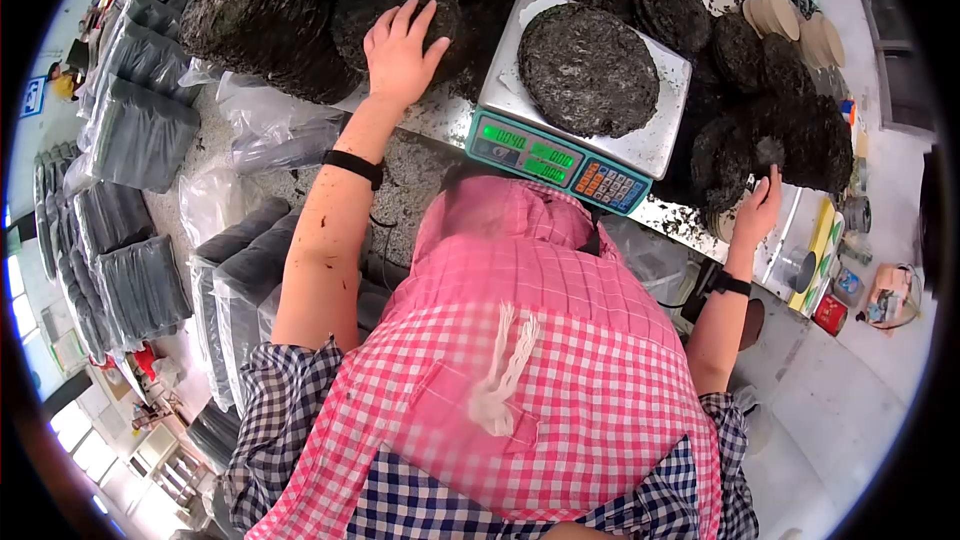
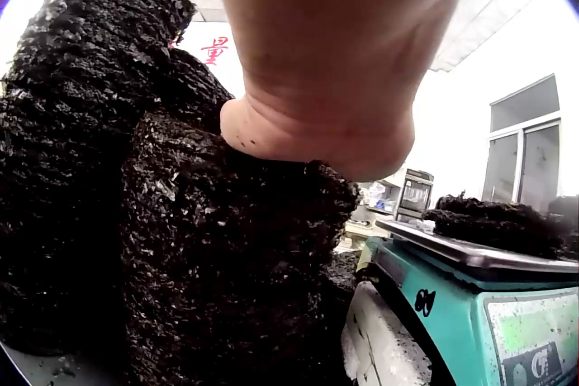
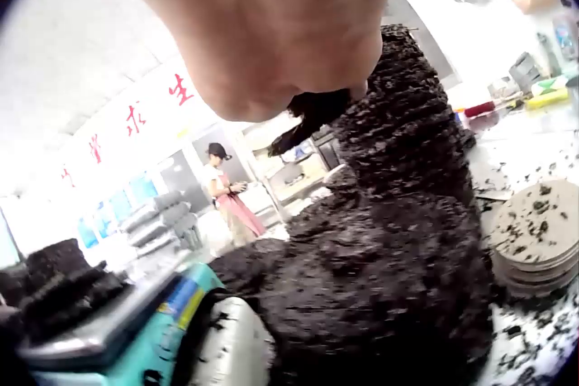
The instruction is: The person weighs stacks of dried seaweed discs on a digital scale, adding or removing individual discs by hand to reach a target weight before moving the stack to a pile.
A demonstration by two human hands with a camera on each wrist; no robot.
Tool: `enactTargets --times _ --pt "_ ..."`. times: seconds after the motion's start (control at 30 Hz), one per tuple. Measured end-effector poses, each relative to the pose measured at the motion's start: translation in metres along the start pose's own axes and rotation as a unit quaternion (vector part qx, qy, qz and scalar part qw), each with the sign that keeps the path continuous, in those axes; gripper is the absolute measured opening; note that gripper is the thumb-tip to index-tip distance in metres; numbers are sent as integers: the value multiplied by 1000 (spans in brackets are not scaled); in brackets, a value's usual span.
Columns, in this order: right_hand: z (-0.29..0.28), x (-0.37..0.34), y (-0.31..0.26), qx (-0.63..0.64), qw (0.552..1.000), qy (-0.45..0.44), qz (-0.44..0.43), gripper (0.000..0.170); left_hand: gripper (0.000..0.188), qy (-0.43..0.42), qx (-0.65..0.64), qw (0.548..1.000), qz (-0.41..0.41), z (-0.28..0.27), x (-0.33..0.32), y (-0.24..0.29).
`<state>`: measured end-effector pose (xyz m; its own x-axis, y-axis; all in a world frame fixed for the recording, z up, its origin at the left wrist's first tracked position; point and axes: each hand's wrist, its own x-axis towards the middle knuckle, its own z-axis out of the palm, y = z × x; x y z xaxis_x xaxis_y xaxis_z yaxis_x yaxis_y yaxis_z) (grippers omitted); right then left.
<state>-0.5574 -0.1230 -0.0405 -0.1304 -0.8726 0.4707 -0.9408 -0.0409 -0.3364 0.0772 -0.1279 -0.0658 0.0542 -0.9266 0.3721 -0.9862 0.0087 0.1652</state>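
Scale [image 1: 560, 162]: landmark; its pan [image 1: 650, 65] bears one dark round cake [image 1: 588, 70].
Left hand [image 1: 403, 55]: left of scale, fingers spread wide on dark stack [image 1: 350, 25].
Right hand [image 1: 757, 212]: right of scale; dark piece [image 3: 312, 119] at fingers, grip cannot be told.
Clear bags [image 1: 228, 325]: left of scale; contain dark bundles [image 1: 265, 262].
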Motion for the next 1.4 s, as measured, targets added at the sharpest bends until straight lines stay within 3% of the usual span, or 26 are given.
enactTargets --times 0.17,0.23,0.3,0.37,0.43,0.47,0.53,0.57,0.63,0.7,0.77,0.8,0.83,0.87,0.9,0.93,0.97,1.0,1.03,1.07,1.1,1.17,1.23,1.3,1.37,1.4 --pt "-39 14 -153 130 987 51 -73 41 55 -31 -30 999 -11 -9 8 -2" --pt "-29 18 -212 226 948 72 -212 44 54 -34 -34 999 -17 -8 10 3" --pt "-1 12 -251 245 917 -65 -307 45 52 -11 -31 999 -24 -6 13 13" --pt "31 2 -263 64 897 -272 -343 56 51 21 -32 999 -32 -7 13 24" --pt "3 4 -257 150 932 -222 -245 61 49 36 -122 992 -20 -27 11 37" --pt "-8 7 -237 211 939 -125 -242 62 49 42 -184 982 -18 -34 10 39" --pt "-30 7 -204 216 965 -76 -131 53 47 14 -305 952 -17 -42 4 44" --pt "-22 1 -177 185 977 -90 -57 54 47 -23 -359 933 -24 -34 1 45" --pt "27 -4 -136 156 966 -197 59 53 49 -33 -338 940 -27 -12 6 69" --pt "44 19 -184 75 934 -347 36 62 57 15 -314 949 21 24 18 105" --pt "104 -14 -207 16 983 -168 -66 68 68 -29 -342 939 -15 50 30 148" --pt "110 -13 -224 183 969 -161 44 71 68 -19 -337 940 -49 46 34 164" --pt "114 -7 -237 347 914 -147 148 75 68 -8 -331 940 -84 42 40 175" --pt "118 6 -247 523 783 -123 314 79 67 -10 -392 914 -105 43 49 177" --pt "111 34 -248 549 732 -160 370 82 66 -15 -449 884 -128 44 56 175" --pt "116 58 -242 583 710 -160 362 85 66 -24 -504 850 -151 43 59 171" --pt "129 85 -233 615 687 -158 353 87 63 33 -433 897 -87 40 60 155" --pt "153 115 -219 593 716 -135 342 81 60 60 -328 942 -29 8 71 139" --pt "175 139 -204 570 743 -112 332 76 60 63 -324 944 -2 -25 78 122" --pt "171 167 -201 474 805 -116 338 84 61 48 -304 952 -9 -48 76 101" --pt "169 190 -210 384 849 -134 337 92 77 39 -242 969 -30 -58 64 77" --pt "189 212 -167 470 751 -311 345 87 96 10 -61 997 -41 -68 49 41" --pt "208 202 -117 380 841 -242 299 74 119 -159 12 985 -65 -50 29 -7" --pt "209 169 -92 344 898 -95 255 58 114 -183 12 982 -48 -50 30 -30" --pt "165 140 -137 425 876 -107 202 43 108 -190 -16 981 -38 -58 40 -36" --pt "146 133 -169 477 845 -161 180 38 97 -178 -24 984 -21 -64 43 -37"
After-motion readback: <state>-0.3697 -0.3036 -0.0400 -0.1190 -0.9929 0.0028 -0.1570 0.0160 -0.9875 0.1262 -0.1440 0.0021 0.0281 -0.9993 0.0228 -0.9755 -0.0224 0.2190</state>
